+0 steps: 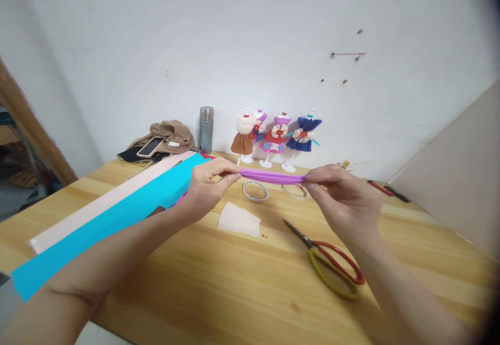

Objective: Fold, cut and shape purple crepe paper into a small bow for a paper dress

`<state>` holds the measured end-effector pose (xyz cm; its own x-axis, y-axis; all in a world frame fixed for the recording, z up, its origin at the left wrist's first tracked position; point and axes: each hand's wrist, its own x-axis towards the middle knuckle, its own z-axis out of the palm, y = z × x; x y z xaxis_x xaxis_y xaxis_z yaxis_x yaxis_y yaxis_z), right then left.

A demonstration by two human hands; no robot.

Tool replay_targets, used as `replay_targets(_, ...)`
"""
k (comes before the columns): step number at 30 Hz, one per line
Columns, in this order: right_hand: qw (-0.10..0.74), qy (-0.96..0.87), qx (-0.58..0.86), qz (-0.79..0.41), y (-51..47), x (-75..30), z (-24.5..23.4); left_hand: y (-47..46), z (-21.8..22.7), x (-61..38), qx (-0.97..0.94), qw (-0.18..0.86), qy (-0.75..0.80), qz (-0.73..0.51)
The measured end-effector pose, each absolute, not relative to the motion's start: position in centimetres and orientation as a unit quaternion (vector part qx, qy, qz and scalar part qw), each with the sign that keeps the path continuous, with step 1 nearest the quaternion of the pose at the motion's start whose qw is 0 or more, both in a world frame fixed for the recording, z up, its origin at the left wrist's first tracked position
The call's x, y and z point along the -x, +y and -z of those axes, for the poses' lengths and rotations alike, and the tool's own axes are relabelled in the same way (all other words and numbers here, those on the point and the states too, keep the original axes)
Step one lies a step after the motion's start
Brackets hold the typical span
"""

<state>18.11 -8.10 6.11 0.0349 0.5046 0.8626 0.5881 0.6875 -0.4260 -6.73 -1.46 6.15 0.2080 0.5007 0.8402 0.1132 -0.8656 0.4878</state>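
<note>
A purple strip of gathered crepe paper [273,176] is stretched level between my two hands, above the table. My left hand [209,183] pinches its left end between thumb and fingers. At the other end, my right hand [344,194] is closed on the strip in a similar pinch. Below it lie a white roll of tape [255,192] and a second tape roll [295,193], partly covered by the strip and my right hand. A cream piece of paper [239,220] rests nearer to me. Scissors [330,267] with one red and one yellow handle lie beside my right forearm.
Blue crepe paper [117,212] and pale pink paper [97,201] extend across the left side. Several small dress forms in paper dresses [304,134] stand by the wall, with a flask [206,130], a phone [151,147] and brown cloth [175,135]. A dark-and-red tool [388,191] lies right.
</note>
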Motion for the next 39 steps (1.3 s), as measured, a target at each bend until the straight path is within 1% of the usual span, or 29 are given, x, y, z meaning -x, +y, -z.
replay_targets(3,0.587,-0.701,0.400,0.057,-8.1,-18.1,-6.2,-1.1,-6.1,7.0,-0.771,0.096,0.172,-0.606)
replay_targets(7,0.590,-0.689,0.409,0.100,-8.3,-17.9,-6.3,-0.9,-6.0,7.1,-0.779,0.022,0.146,-0.610)
replay_targets(12,0.579,-0.691,0.404,0.153,-8.4,-17.9,-6.3,-0.7,-5.9,7.2,-0.783,-0.022,0.132,-0.608)
replay_targets(19,0.550,-0.691,0.422,0.205,-8.2,-17.8,-6.0,-0.4,-5.5,7.2,-0.790,-0.103,0.168,-0.581)
replay_targets(25,0.530,-0.706,0.421,0.207,-8.1,-17.6,-5.8,-0.2,-5.4,7.0,-0.796,-0.105,0.159,-0.574)
replay_targets(32,0.504,-0.722,0.419,0.221,-7.9,-17.3,-6.1,0.0,-5.1,6.9,-0.801,-0.130,0.138,-0.568)
replay_targets(39,0.486,-0.725,0.440,0.211,-7.6,-17.6,-6.0,0.4,-4.7,6.8,-0.819,-0.122,0.178,-0.532)
